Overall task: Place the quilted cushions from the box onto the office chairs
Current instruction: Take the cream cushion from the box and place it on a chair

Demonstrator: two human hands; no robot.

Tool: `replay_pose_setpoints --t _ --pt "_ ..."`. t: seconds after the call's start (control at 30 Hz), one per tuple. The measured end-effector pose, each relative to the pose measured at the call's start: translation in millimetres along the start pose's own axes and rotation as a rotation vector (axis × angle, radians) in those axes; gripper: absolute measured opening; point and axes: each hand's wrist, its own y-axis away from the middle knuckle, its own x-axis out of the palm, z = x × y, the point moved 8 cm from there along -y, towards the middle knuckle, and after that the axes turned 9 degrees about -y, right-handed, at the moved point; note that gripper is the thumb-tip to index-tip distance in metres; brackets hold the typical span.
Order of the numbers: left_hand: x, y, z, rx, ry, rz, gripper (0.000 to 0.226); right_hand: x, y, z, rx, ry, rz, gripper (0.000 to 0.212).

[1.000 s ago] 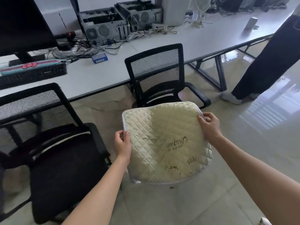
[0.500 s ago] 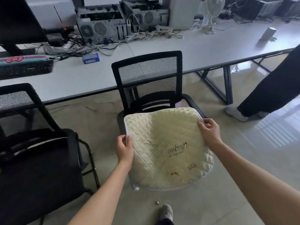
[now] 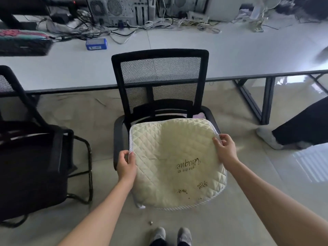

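Both hands grip the cushion (image 3: 177, 162): my left hand (image 3: 126, 166) pinches its left edge, my right hand (image 3: 225, 150) pinches the right edge near the far corner. I see my shoes (image 3: 173, 236) below on the floor (image 3: 248, 201). I hold the cushion flat, with its far part over the seat of the chair (image 3: 159, 82) straight ahead. A second chair (image 3: 32, 157) stands at left. Beyond runs the desk (image 3: 239, 55), carrying computer cases (image 3: 124, 9) and cables.
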Motion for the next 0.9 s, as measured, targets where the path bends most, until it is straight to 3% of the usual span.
replay_pose_setpoints --t 0.43,0.7,0.9 --pt "76.2 -39.8 68.0 -0.127 -0.105 -0.140 0.009 52.3 -133.9 -60.8 -0.021 0.096 0.162 0.018" --pt "122.2 -96.0 128.3 -0.181 -0.193 -0.183 0.022 89.0 -208.9 -122.8 -0.075 0.166 0.150 0.021" --pt "140.3 -121.8 166.3 -0.189 -0.339 -0.229 0.021 101.6 -238.8 -187.2 -0.002 0.212 0.117 0.029"
